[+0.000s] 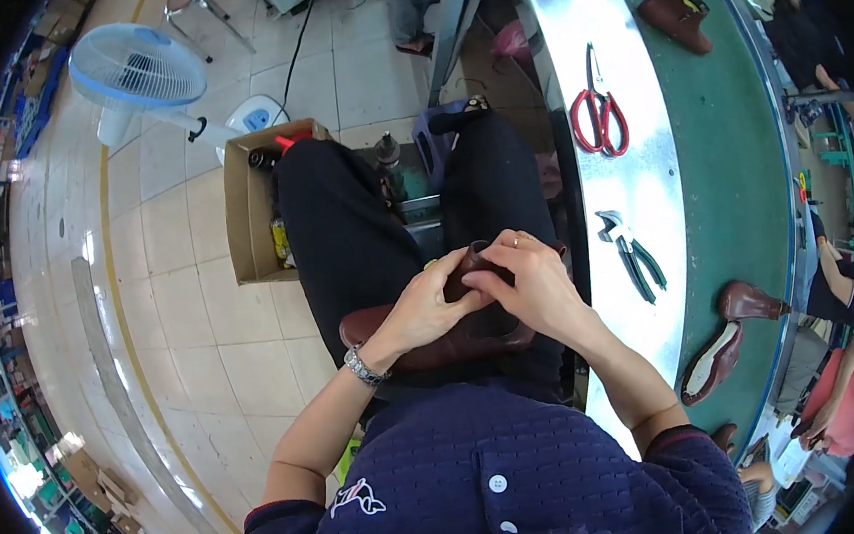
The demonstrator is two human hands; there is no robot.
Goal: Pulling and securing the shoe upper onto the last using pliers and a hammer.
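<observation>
A dark brown leather boot [386,359] lies across my lap, its rounded toe end pointing left. My left hand [428,305], with a metal watch at the wrist, grips the boot's upper part from the left. From the other side my right hand [530,279], a ring on one finger, pinches the leather by the top edge. The thumbs of both hands come close together there. My fingers hide much of the upper part, and whether anything small sits between them does not show.
At my right, red-handled scissors [599,118] and green-handled pincers [632,254] lie on a metal bench top [646,184]. Beyond it a green belt [724,158] carries several brown boots [676,18]. To my left stand a cardboard box [251,226] and a fan [138,71]. Co-workers sit beyond the belt.
</observation>
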